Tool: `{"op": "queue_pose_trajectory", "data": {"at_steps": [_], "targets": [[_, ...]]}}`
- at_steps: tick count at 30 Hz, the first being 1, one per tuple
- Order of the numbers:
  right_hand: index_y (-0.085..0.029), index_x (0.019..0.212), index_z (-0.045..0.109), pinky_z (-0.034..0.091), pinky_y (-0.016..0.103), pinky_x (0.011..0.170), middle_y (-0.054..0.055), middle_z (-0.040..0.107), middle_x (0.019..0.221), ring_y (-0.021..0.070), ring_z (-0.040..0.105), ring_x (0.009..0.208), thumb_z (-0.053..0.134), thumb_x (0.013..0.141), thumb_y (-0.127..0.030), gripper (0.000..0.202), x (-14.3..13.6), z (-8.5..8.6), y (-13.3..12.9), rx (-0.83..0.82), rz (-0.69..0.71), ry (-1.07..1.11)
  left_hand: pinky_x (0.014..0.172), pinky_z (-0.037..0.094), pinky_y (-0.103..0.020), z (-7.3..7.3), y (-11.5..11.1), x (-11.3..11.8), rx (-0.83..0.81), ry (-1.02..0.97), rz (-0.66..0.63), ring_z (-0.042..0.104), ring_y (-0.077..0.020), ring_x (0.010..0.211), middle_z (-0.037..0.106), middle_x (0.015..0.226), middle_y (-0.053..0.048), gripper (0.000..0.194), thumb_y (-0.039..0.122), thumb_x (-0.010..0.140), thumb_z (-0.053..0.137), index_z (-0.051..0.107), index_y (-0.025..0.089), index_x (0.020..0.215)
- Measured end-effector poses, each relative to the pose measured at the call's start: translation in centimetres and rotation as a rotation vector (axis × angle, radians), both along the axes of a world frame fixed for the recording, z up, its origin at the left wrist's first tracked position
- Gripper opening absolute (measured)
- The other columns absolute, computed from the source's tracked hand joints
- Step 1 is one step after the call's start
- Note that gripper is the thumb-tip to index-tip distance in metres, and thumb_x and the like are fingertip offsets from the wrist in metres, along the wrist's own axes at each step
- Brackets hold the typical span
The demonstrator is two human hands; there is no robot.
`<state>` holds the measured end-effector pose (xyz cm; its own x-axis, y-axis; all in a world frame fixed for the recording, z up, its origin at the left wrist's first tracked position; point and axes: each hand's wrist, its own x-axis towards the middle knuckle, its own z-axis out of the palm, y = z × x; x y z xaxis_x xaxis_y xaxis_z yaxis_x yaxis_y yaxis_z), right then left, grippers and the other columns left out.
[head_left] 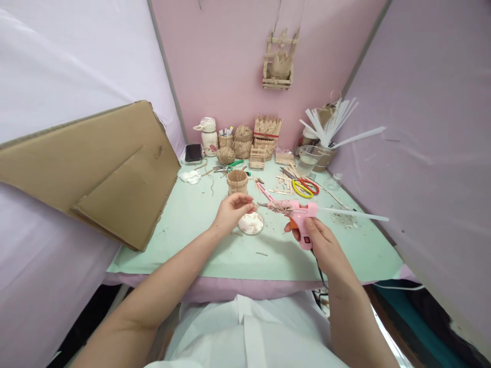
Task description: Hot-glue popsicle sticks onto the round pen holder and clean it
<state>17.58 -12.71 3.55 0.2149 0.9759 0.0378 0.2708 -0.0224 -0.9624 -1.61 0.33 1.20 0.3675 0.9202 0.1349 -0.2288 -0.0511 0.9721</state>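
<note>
My right hand (322,237) is wrapped round the handle of a pink hot glue gun (303,217), which has a long clear glue stick (353,213) sticking out of its back. The gun's nozzle points left, close to the fingertips of my left hand (233,208). Those fingers are pinched together, and whatever is between them is too small to name. Just below them lies a round dish (251,223) with white contents and small wooden bits. Behind my left hand stands a round wooden-stick cup (237,181).
Yellow and red scissors (307,187) lie among flat wooden sticks at right. A twine ball (225,155), white bottle (209,137), phone (193,153) and clear plastic cup (309,159) stand along the back. Cardboard (115,174) leans at left; a stick-built ornament (279,64) hangs on the wall.
</note>
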Motion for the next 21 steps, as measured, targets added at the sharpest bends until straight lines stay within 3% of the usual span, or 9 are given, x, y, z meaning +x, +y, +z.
{"op": "queue_pose_trajectory", "data": {"at_steps": [5, 11, 16, 21], "targets": [[-0.019, 0.085, 0.065, 0.035, 0.026, 0.055, 0.003, 0.055, 0.07, 0.0144, 0.045, 0.062, 0.038, 0.088, -0.056, 0.046, 0.2, -0.1, 0.2, 0.018, -0.034, 0.039, 0.068, 0.052, -0.028, 0.3, -0.3, 0.0, -0.011, 0.004, -0.038, 0.064, -0.0126, 0.066, 0.065, 0.073, -0.002, 0.03, 0.032, 0.065, 0.073, 0.059, 0.013, 0.083], [-0.019, 0.088, 0.063, 0.037, 0.026, 0.054, 0.004, 0.06, 0.072, 0.0147, 0.049, 0.062, 0.04, 0.087, -0.058, 0.046, -0.7, -1.0, 1.1, 0.092, -0.108, 0.17, 0.07, 0.052, -0.028, -0.2, -0.3, 0.1, -0.132, -0.004, -0.136, 0.066, -0.013, 0.069, 0.064, 0.076, -0.001, 0.033, 0.03, 0.065, 0.074, 0.059, 0.013, 0.089], [-0.019, 0.089, 0.061, 0.04, 0.027, 0.057, 0.005, 0.062, 0.075, 0.0146, 0.052, 0.063, 0.043, 0.086, -0.058, 0.043, -2.4, -2.1, 2.0, 0.077, -0.072, 0.252, 0.079, 0.052, -0.029, -0.5, -0.3, 0.2, -0.296, 0.004, -0.209, 0.066, -0.0127, 0.073, 0.067, 0.075, -0.004, 0.024, 0.023, 0.066, 0.074, 0.064, 0.011, 0.084], [-0.02, 0.091, 0.059, 0.041, 0.027, 0.057, 0.007, 0.065, 0.09, 0.0147, 0.053, 0.065, 0.042, 0.087, -0.057, 0.041, -2.9, -2.9, 2.3, 0.083, -0.054, 0.298, 0.079, 0.052, -0.027, -0.4, -0.2, 0.1, -0.367, -0.022, -0.222, 0.066, -0.0118, 0.074, 0.068, 0.075, -0.004, 0.019, 0.018, 0.067, 0.073, 0.064, 0.011, 0.082]]}}
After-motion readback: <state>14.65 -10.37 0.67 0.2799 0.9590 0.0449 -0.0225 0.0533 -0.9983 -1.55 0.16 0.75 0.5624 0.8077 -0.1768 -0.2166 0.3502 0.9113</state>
